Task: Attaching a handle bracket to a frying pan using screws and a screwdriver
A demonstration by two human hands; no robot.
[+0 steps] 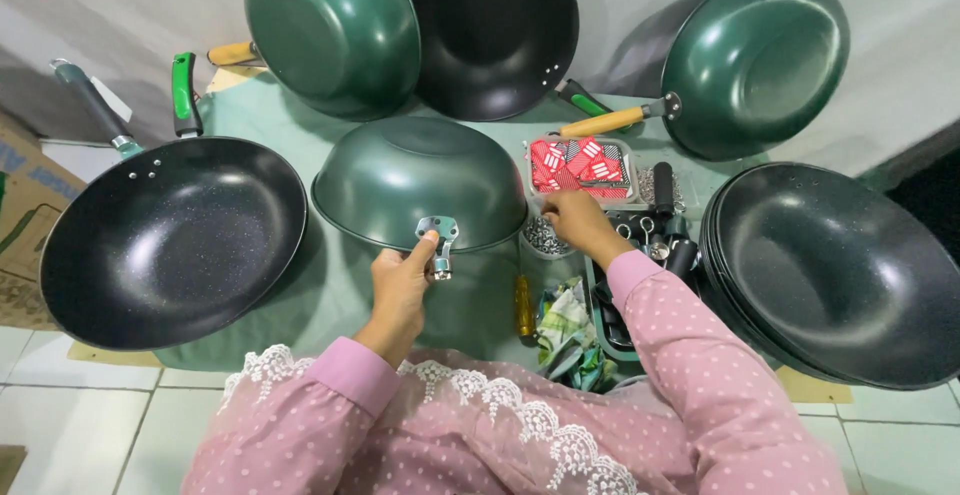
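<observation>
A green pan lies upside down on the green cloth in the middle. My left hand presses a small metal handle bracket against its near rim, thumb on the bracket. My right hand reaches to the right of the pan, fingers curled over a small dish of silvery screws; whether it holds one I cannot see. Both arms wear pink dotted sleeves.
A black pan with handle lies at left, a stack of black pans at right. Further pans lean at the back. A tray of red packets, black handles and a yellow-handled screwdriver sit nearby.
</observation>
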